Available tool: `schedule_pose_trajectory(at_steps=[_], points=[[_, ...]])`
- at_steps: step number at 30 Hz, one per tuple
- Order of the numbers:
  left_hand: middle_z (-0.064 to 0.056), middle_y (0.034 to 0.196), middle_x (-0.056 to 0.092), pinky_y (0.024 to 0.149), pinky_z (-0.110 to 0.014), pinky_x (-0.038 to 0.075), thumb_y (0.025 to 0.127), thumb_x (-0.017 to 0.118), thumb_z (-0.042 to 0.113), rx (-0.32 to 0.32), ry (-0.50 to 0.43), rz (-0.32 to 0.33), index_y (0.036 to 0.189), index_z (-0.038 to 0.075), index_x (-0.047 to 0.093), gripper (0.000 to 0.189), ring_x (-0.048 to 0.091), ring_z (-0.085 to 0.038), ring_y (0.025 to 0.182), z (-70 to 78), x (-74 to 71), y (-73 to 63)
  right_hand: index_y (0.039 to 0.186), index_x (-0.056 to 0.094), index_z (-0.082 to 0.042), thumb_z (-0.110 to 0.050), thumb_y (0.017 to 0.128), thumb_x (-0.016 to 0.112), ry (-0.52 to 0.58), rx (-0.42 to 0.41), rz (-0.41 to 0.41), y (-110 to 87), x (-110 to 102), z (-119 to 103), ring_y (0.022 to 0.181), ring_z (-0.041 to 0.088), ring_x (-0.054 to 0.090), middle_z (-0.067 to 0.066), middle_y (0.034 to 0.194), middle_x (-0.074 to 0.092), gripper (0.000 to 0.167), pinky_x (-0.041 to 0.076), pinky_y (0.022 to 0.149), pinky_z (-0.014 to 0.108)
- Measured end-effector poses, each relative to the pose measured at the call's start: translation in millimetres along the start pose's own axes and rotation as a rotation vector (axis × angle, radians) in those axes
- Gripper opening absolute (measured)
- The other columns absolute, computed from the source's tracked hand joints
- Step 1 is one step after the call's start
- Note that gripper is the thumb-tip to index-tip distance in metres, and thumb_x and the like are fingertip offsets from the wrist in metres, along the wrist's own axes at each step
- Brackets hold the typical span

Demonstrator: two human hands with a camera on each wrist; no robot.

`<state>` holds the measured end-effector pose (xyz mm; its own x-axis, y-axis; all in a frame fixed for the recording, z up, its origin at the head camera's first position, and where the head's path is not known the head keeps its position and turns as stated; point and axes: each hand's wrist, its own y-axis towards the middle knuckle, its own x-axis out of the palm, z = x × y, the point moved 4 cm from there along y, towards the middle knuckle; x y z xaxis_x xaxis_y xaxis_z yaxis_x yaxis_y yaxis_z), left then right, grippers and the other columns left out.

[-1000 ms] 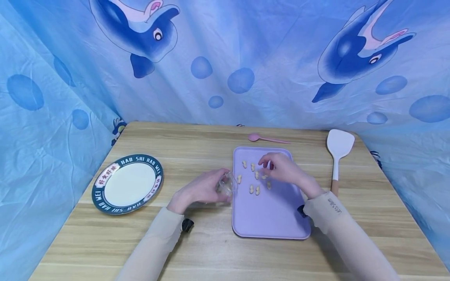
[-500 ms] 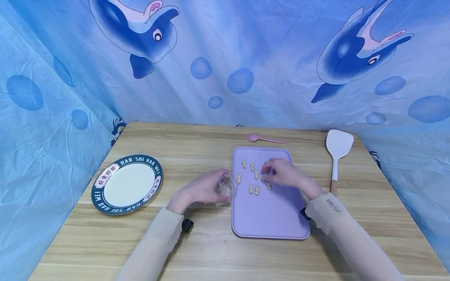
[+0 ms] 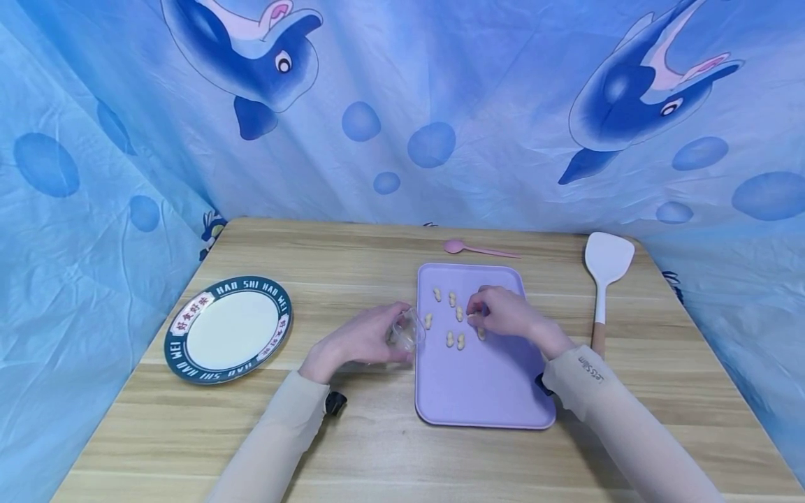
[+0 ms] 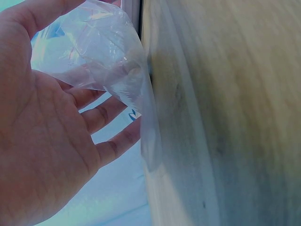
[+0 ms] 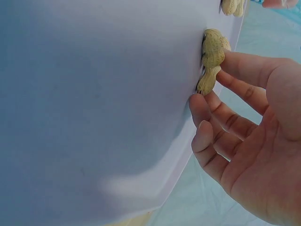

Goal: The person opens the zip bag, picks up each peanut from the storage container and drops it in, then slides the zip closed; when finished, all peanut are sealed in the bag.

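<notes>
My left hand (image 3: 371, 337) is at the left edge of the lilac tray (image 3: 484, 391), its fingers curled round a clear, thin plastic cup (image 3: 407, 331). In the left wrist view the cup (image 4: 101, 52) looks crinkled and see-through, with fingers showing behind it. Over the tray's upper right part, my right hand (image 3: 508, 314) reaches down with thumb and fingertips together at a peanut in its shell (image 5: 208, 81). Another peanut (image 5: 212, 47) lies right beside the thumb tip. Several more unshelled peanuts (image 3: 460, 341) lie scattered on the tray, left of the right hand.
To the left lies a white plate (image 3: 233, 330) with a dark green lettered rim. A pink spoon (image 3: 454, 246) rests behind the tray, and a white spatula (image 3: 607, 258) with a wooden handle lies to its right. A blue dolphin-print curtain (image 3: 390, 91) surrounds the wooden table (image 3: 352, 447).
My right hand has come down and its fingertips have closed in on a peanut at the right of the group. The left hand and the cup have stayed in place.
</notes>
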<state>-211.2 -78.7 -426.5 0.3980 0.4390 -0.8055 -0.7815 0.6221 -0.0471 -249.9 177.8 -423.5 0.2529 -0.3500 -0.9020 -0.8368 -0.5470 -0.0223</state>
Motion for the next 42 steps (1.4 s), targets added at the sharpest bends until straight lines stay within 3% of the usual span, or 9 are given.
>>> schedule_pose_trajectory(at_steps=[12,19,29,42], points=[[-0.004,0.12,0.063,0.088,-0.033,0.048,0.076,0.086,0.033,-0.002,-0.018,-0.009,0.144,0.012,0.047,0.081,0.06,-0.017,0.104,0.4,0.6,-1.0,0.087,0.074,-0.007,-0.01,0.086,0.076,0.028,-0.043,0.02,0.2,-2,-3,0.07,0.013,0.051,-0.001,0.08,0.059,0.004,0.045,0.067,0.032],[-0.002,0.119,0.063,0.087,-0.033,0.049,0.076,0.086,0.032,-0.003,-0.024,-0.011,0.144,0.013,0.046,0.082,0.06,-0.016,0.103,0.0,1.6,-1.2,0.089,0.075,-0.004,-0.008,0.087,0.074,0.03,-0.076,0.071,-0.2,-12,-9,0.071,0.012,0.055,-0.001,0.082,0.063,0.004,0.047,0.066,0.03],[-0.002,0.119,0.063,0.088,-0.034,0.049,0.075,0.086,0.032,-0.001,-0.025,-0.008,0.145,0.012,0.046,0.083,0.06,-0.016,0.104,0.7,0.2,-1.2,0.092,0.075,-0.009,-0.012,0.088,0.076,0.012,-0.142,0.081,1.6,-26,-45,0.068,0.008,0.055,-0.004,0.084,0.064,0.005,0.048,0.063,0.028],[-0.002,0.116,0.064,0.081,-0.03,0.05,0.076,0.086,0.038,0.021,-0.007,0.001,0.144,0.011,0.045,0.084,0.059,-0.012,0.094,1.0,-0.4,0.1,0.096,0.076,-0.013,-0.014,0.09,0.075,-0.007,-0.234,0.073,5.7,-18,-87,0.073,0.008,0.058,-0.008,0.087,0.062,0.006,0.049,0.065,0.027]])
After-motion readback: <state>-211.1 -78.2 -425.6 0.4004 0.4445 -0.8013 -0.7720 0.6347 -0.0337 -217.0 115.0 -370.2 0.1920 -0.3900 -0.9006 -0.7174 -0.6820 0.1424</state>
